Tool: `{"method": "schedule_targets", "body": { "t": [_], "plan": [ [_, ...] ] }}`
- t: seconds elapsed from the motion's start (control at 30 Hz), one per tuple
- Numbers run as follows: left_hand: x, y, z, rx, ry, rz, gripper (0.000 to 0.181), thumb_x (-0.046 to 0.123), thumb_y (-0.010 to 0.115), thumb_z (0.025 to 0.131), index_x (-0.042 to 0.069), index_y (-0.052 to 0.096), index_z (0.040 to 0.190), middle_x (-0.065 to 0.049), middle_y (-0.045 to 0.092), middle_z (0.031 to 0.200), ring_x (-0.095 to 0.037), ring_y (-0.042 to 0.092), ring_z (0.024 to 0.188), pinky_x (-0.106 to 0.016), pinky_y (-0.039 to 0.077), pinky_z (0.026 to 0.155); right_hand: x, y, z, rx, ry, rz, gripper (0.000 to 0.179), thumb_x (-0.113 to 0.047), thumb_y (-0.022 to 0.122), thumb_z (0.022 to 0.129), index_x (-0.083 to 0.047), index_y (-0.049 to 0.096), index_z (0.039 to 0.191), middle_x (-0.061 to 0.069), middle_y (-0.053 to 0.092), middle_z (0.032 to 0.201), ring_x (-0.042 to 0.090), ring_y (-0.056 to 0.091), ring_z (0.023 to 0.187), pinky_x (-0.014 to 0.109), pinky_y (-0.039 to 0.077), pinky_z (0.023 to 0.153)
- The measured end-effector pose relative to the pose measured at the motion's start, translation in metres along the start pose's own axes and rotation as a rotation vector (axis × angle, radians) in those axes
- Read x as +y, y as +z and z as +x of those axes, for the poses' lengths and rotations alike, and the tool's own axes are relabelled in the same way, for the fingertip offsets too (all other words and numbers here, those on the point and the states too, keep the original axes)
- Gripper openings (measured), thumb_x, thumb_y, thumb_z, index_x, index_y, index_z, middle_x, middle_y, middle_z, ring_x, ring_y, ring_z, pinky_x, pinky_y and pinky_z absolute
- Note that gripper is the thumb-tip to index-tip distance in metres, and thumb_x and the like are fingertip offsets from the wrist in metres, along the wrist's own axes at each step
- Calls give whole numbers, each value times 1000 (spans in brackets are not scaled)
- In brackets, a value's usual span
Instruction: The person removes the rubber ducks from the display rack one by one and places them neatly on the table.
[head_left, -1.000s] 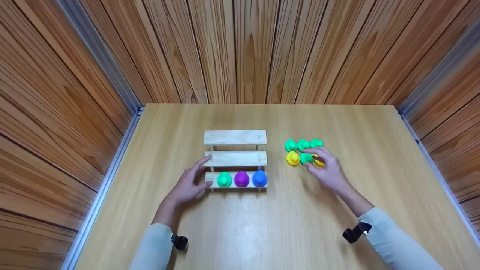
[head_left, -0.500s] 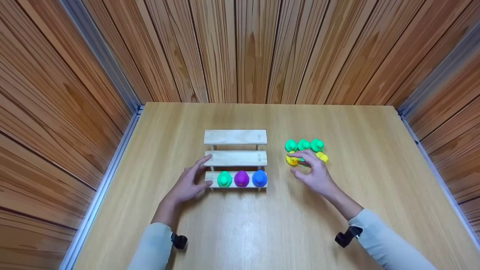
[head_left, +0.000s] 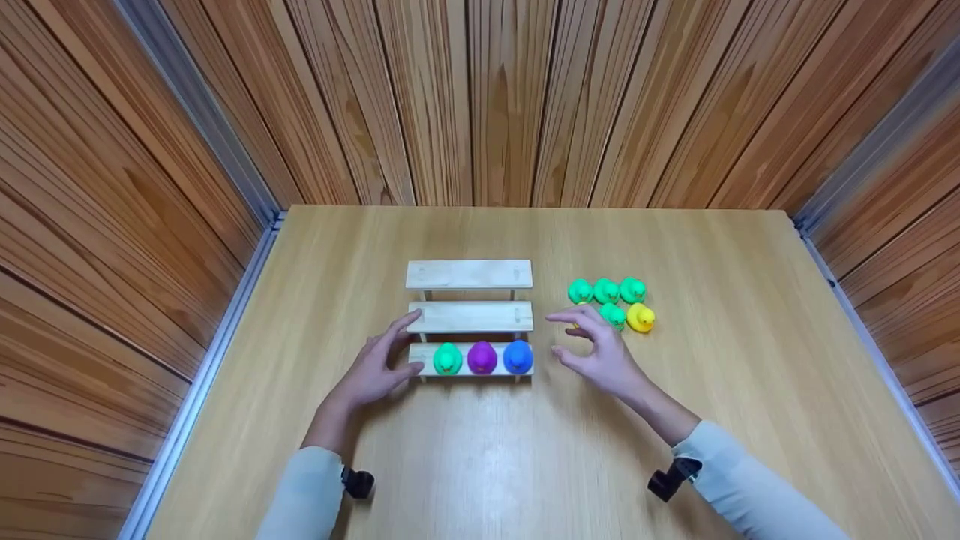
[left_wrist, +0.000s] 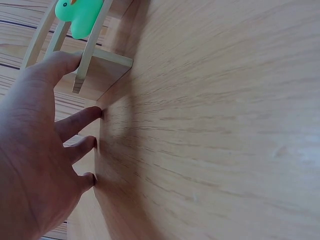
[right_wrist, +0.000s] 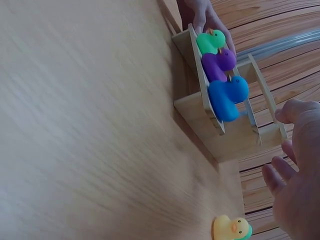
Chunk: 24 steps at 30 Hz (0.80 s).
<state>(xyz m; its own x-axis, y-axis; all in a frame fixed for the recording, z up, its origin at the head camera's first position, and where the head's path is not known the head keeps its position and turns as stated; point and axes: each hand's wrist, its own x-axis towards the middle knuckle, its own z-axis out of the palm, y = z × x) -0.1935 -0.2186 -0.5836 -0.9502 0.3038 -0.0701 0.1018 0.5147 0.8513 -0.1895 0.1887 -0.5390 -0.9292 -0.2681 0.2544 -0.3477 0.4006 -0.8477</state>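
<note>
A three-step wooden rack [head_left: 470, 317] stands in the middle of the table. On its lowest step sit a green duck [head_left: 448, 359], a purple duck [head_left: 481, 358] and a blue duck [head_left: 517, 358], side by side. My left hand [head_left: 382, 367] rests at the rack's left end, its thumb touching the lowest step and its fingers spread, fairly straight. Between the rack and the loose ducks my right hand [head_left: 600, 352] hovers with thumb and fingers apart, holding nothing. Behind its fingers a yellow duck [right_wrist: 230, 227] is mostly hidden in the head view.
Right of the rack, three green ducks [head_left: 606, 290] form a back row. In front of them are another green duck [head_left: 613, 316] and a yellow duck [head_left: 640, 318]. Wooden panel walls [head_left: 502, 105] surround the table [head_left: 480, 457] at the back and sides.
My right hand has moved left, from around the front ducks toward the rack, with nothing in it. The front green and right yellow ducks are now uncovered. My left hand stays put.
</note>
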Motion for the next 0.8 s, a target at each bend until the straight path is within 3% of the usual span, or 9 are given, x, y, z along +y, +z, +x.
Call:
{"method": "schedule_targets", "body": {
  "t": [0.17,0.37,0.47,0.8],
  "plan": [
    [-1,0,0,6,-14,5,87,25,79,105,44,33,175,-20,58,170,-46,37,170,-75,-2,141,-1,10,-2,-28,20,23,49,4,85,95,-5,75,141,21,70,136,7,63,128,59,62,115],
    [2,-1,-1,-4,-28,9,87,25,80,105,49,32,174,-18,58,171,-44,36,171,-73,-1,143,2,22,-5,-62,5,60,48,0,87,95,-6,75,141,27,67,135,35,65,129,62,62,113],
    [3,-2,-1,-5,-27,2,87,25,80,105,50,33,174,-18,57,171,-44,35,171,-73,-2,143,2,27,-6,-69,-5,66,47,-4,88,96,-6,75,141,25,67,136,40,65,130,61,63,112],
    [2,-1,-1,-19,-45,-12,86,29,79,106,55,30,173,-16,54,174,-42,32,172,-72,-6,142,5,43,-8,-80,6,109,45,-7,89,96,-5,76,140,19,69,133,34,65,126,46,66,106]
  ]
}}
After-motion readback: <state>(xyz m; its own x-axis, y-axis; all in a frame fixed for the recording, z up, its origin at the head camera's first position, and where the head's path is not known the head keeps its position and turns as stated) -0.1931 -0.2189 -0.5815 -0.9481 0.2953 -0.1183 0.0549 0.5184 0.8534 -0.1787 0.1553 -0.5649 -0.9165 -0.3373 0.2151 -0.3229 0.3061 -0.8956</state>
